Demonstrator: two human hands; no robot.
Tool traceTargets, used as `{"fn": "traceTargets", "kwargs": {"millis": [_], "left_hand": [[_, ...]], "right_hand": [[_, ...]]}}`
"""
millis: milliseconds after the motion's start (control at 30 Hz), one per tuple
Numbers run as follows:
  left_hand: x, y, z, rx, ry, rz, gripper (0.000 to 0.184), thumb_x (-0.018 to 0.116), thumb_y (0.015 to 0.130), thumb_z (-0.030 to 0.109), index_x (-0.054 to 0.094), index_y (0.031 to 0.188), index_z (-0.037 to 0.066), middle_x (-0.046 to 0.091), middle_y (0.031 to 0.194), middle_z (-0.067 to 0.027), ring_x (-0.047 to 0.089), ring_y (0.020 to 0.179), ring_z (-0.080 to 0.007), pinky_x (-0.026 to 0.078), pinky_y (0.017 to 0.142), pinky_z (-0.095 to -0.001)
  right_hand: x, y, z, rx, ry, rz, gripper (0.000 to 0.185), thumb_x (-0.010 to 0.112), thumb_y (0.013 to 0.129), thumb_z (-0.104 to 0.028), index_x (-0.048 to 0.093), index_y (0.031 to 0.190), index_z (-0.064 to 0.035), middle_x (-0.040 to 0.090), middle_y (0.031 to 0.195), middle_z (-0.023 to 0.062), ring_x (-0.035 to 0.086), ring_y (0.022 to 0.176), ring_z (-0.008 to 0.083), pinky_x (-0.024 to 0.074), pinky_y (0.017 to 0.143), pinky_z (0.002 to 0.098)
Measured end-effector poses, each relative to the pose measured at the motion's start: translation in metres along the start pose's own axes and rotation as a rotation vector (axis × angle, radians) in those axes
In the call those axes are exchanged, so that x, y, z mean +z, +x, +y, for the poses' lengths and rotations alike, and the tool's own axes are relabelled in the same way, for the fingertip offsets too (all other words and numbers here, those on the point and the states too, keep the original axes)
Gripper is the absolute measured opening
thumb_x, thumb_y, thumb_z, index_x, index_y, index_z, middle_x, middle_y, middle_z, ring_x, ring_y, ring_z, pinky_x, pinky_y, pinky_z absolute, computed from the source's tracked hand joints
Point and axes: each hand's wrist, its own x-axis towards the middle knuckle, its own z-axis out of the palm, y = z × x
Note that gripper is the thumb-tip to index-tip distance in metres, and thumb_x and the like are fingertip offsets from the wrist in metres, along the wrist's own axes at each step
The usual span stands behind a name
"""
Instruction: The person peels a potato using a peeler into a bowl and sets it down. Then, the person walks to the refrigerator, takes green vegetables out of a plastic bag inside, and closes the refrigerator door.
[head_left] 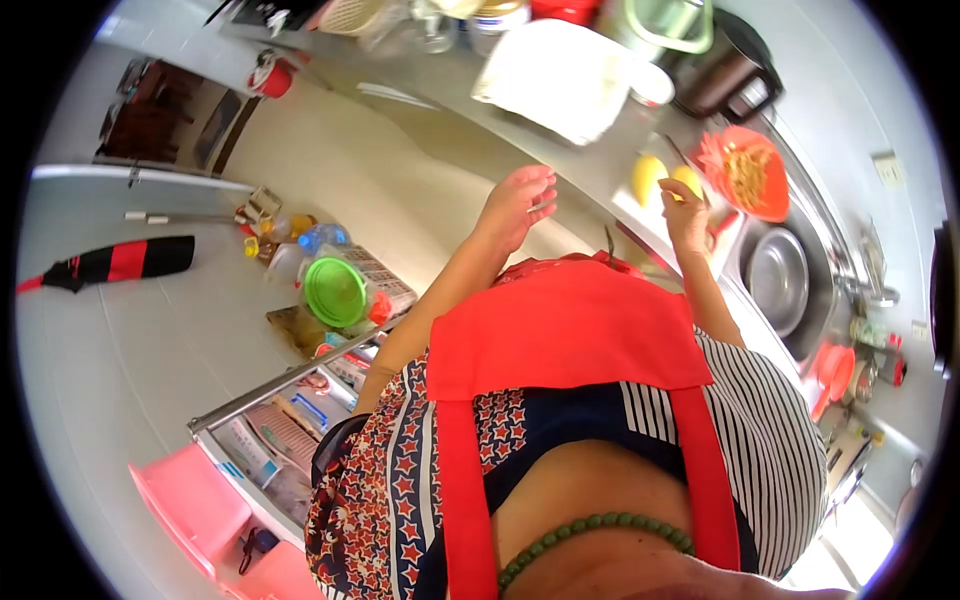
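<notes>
My left hand [520, 205] is raised in front of the red apron [570, 325], fingers apart and holding nothing. My right hand [687, 220] is over a white cutting board [632, 212], with thumb and fingers curled into a pinch. Anything held there is too small to make out. A yellow oval piece of food [648, 180] lies on the board, and a second yellow piece [688, 178] shows just behind my right fingertips. A red handle [724, 224] sits beside my right hand. Close by, a red bowl [775, 190] holds pale yellow shreds.
A steel basin [778, 280] stands in the sink [825, 290] at right. Along the counter are a dark kettle [725, 65], a folded white cloth [555, 80] and a green container [665, 25]. At left, a green-lidded jar [335, 292] and bottles stand near an open drawer [290, 420].
</notes>
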Motion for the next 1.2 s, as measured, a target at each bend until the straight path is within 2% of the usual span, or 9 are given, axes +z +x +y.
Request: {"fn": "traceTargets", "kwargs": {"millis": [100, 200, 300, 433, 700, 733, 833, 933, 1200], "left_hand": [[-0.061, -0.020, 0.031, 0.025, -0.026, 0.057, 0.030, 0.052, 0.089, 0.014, 0.051, 0.118, 0.005, 0.053, 0.114, -0.0068, 0.053, 0.102, -0.0196, 0.045, 0.086, -0.0337], [-0.104, -0.034, 0.052, 0.055, -0.025, 0.128, 0.027, 0.052, 0.090, 0.014, 0.052, 0.115, 0.006, 0.054, 0.114, -0.0060, 0.053, 0.100, -0.0186, 0.045, 0.085, -0.0330], [-0.139, -0.032, 0.069, 0.110, 0.004, 0.148, 0.024, 0.052, 0.090, 0.014, 0.054, 0.113, 0.006, 0.055, 0.112, -0.0052, 0.053, 0.100, -0.0174, 0.046, 0.084, -0.0322], [-0.183, -0.019, 0.088, 0.118, -0.010, 0.198, 0.023, 0.051, 0.091, 0.014, 0.054, 0.113, 0.007, 0.057, 0.109, -0.0045, 0.054, 0.099, -0.0160, 0.046, 0.082, -0.0311], [-0.279, 0.018, 0.194, 0.149, -0.179, 0.379, 0.024, 0.052, 0.091, 0.015, 0.054, 0.114, 0.007, 0.058, 0.110, -0.0053, 0.057, 0.099, -0.0182, 0.047, 0.082, -0.0303], [-0.292, 0.025, 0.206, 0.161, -0.213, 0.390, 0.024, 0.051, 0.091, 0.015, 0.054, 0.114, 0.007, 0.058, 0.110, -0.0051, 0.058, 0.099, -0.0184, 0.047, 0.082, -0.0300], [-0.328, 0.038, 0.246, 0.228, -0.274, 0.424, 0.023, 0.051, 0.092, 0.014, 0.054, 0.113, 0.007, 0.059, 0.107, -0.0053, 0.059, 0.097, -0.0198, 0.049, 0.080, -0.0300], [-0.358, 0.050, 0.273, 0.254, -0.369, 0.480, 0.022, 0.051, 0.092, 0.014, 0.055, 0.112, 0.006, 0.060, 0.105, -0.0070, 0.060, 0.095, -0.0211, 0.050, 0.078, -0.0302], [-0.483, 0.087, 0.356, 0.167, -0.449, 0.400, 0.025, 0.049, 0.092, 0.016, 0.052, 0.114, 0.004, 0.058, 0.108, -0.0093, 0.060, 0.096, -0.0245, 0.050, 0.078, -0.0319]], "right_hand": [[0.082, -0.003, -0.077, 0.028, 0.117, -0.212, 0.017, 0.057, 0.083, -0.009, 0.068, 0.096, -0.0080, 0.067, 0.075, 0.0060, 0.057, 0.052, 0.0102, 0.0467, 0.053, 0.0250], [0.137, -0.009, -0.143, -0.160, 0.108, -0.396, 0.016, 0.058, 0.084, -0.010, 0.066, 0.097, -0.0057, 0.066, 0.074, 0.0071, 0.056, 0.052, 0.0102, 0.0467, 0.052, 0.0251], [0.170, 0.001, -0.181, -0.236, 0.041, -0.491, 0.017, 0.060, 0.083, -0.012, 0.065, 0.098, -0.0044, 0.066, 0.075, 0.0079, 0.056, 0.053, 0.0104, 0.0468, 0.052, 0.0250], [0.221, 0.032, -0.204, -0.136, 0.036, -0.609, 0.020, 0.063, 0.082, -0.015, 0.065, 0.099, -0.0035, 0.066, 0.076, 0.0084, 0.057, 0.057, 0.0105, 0.0476, 0.055, 0.0245], [0.367, 0.121, -0.300, -0.387, 0.107, -0.956, 0.021, 0.062, 0.084, -0.014, 0.063, 0.101, -0.0009, 0.066, 0.079, 0.0060, 0.059, 0.063, 0.0117, 0.0481, 0.060, 0.0248], [0.383, 0.131, -0.319, -0.378, 0.052, -1.011, 0.024, 0.063, 0.081, -0.017, 0.063, 0.102, -0.0048, 0.068, 0.089, 0.0120, 0.065, 0.072, 0.0208, 0.0504, 0.068, 0.0291], [0.439, 0.153, -0.358, -0.327, 0.163, -1.159, 0.025, 0.061, 0.081, -0.016, 0.062, 0.103, -0.0034, 0.067, 0.092, 0.0115, 0.065, 0.075, 0.0215, 0.0508, 0.070, 0.0307], [0.483, 0.166, -0.383, -0.459, 0.218, -1.189, 0.026, 0.060, 0.081, -0.016, 0.062, 0.103, -0.0025, 0.067, 0.092, 0.0111, 0.065, 0.080, 0.0212, 0.0511, 0.072, 0.0314], [0.620, 0.200, -0.446, -0.396, 0.119, -1.217, 0.025, 0.060, 0.080, -0.019, 0.064, 0.100, -0.0042, 0.067, 0.090, 0.0122, 0.065, 0.083, 0.0233, 0.0509, 0.075, 0.0324]]}}
